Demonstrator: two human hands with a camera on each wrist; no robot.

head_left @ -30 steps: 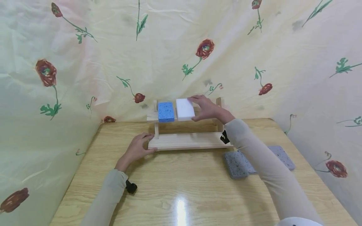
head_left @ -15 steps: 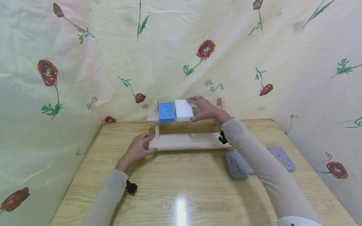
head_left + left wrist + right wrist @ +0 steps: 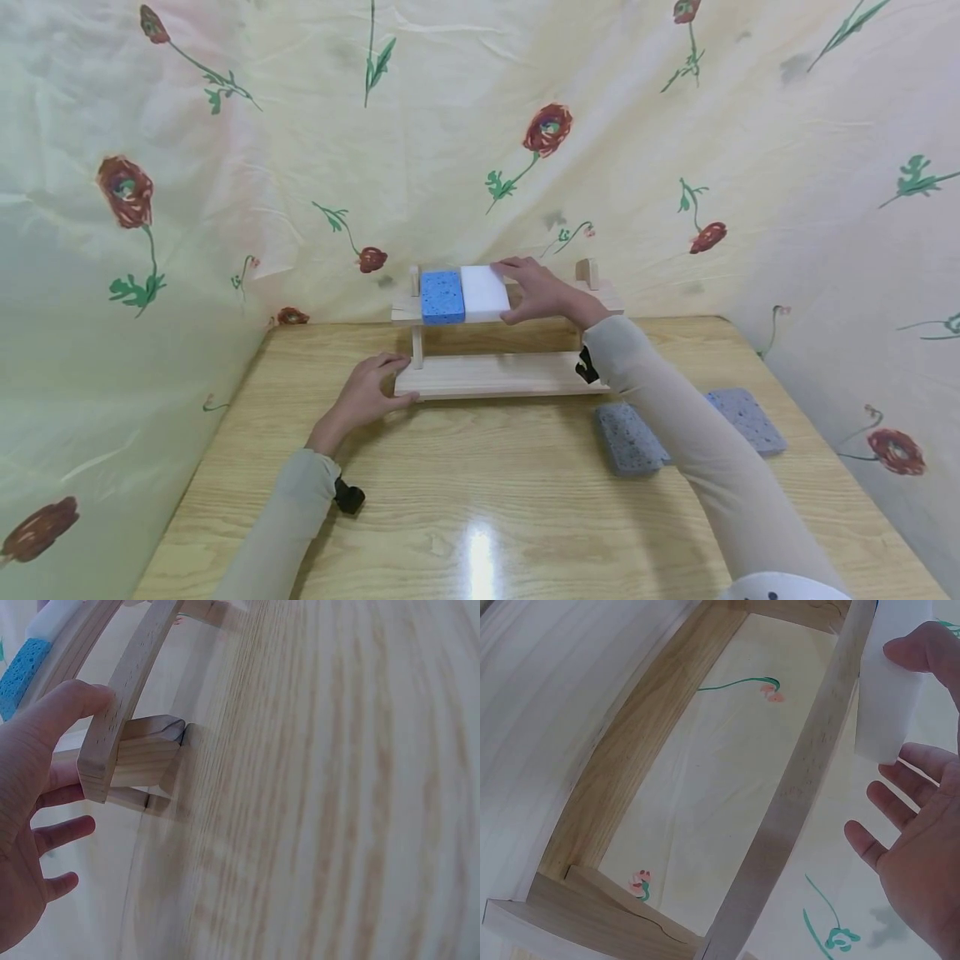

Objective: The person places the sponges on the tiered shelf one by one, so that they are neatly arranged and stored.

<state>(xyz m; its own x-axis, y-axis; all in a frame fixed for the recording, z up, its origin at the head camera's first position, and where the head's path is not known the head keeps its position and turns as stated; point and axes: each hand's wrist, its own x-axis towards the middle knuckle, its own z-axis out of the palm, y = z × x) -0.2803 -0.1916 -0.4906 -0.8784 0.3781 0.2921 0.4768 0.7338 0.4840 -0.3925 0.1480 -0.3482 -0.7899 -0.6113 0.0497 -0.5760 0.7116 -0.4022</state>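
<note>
A small two-tier wooden rack (image 3: 495,375) stands at the back of the table. On its upper shelf a speckled blue sponge (image 3: 442,297) lies at the left, a smooth white sponge (image 3: 485,293) right alongside. My right hand (image 3: 543,292) holds the white sponge at its right side; in the right wrist view the thumb (image 3: 919,649) lies on its front, the other fingers spread below. My left hand (image 3: 365,390) grips the left end of the lower board. The left wrist view shows that thumb (image 3: 79,697) on the board's front edge, with fingers behind it.
On the right of the table lie grey speckled sponges, one (image 3: 630,439) near the rack and another (image 3: 746,421) farther right, partly behind my right sleeve. Flower-printed cloth (image 3: 450,150) hangs close behind the rack and along both sides.
My right hand has slid the white sponge left along the upper shelf, narrowing the gap to the blue sponge until they stand side by side. My left hand has stayed on the rack.
</note>
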